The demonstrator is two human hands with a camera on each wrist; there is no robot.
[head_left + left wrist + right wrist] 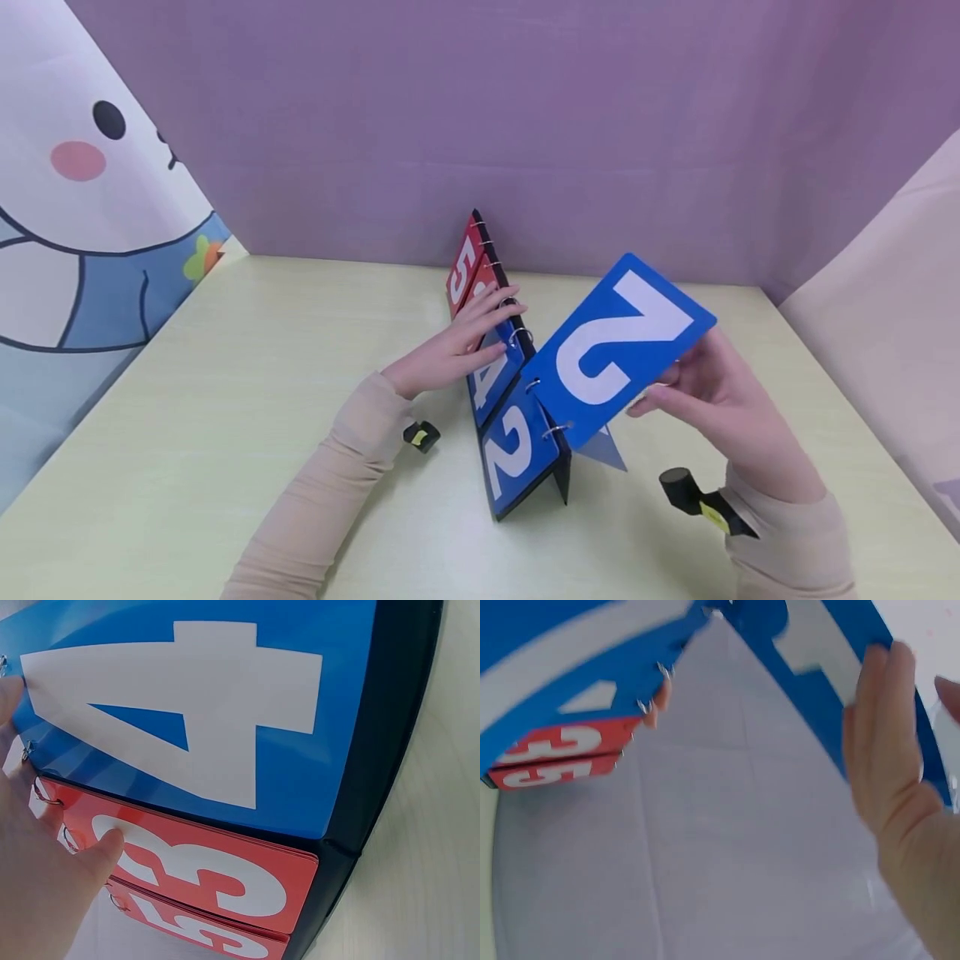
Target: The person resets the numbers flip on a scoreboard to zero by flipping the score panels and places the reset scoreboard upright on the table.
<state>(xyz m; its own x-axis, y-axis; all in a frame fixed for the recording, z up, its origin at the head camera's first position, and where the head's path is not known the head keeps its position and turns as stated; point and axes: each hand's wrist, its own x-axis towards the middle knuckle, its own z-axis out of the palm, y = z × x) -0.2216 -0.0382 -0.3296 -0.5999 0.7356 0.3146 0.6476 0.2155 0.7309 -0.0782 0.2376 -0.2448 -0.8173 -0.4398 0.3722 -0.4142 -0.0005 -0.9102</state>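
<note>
From afar I count two hands at one tented flip scoreboard, which runs toward the table's far edge. The right hand has its fingers together behind one raised blue card, thumb apart; farther on, the left hand lays spread fingers over the ringed spine. White numerals mark two blue stacks, then two red ones.

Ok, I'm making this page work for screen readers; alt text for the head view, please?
A person's right hand holds a ring-bound blue card marked 2 up from a flip scoreboard on a pale table. The left hand rests on the scoreboard's ringed top edge, partly hiding a red card.
</note>
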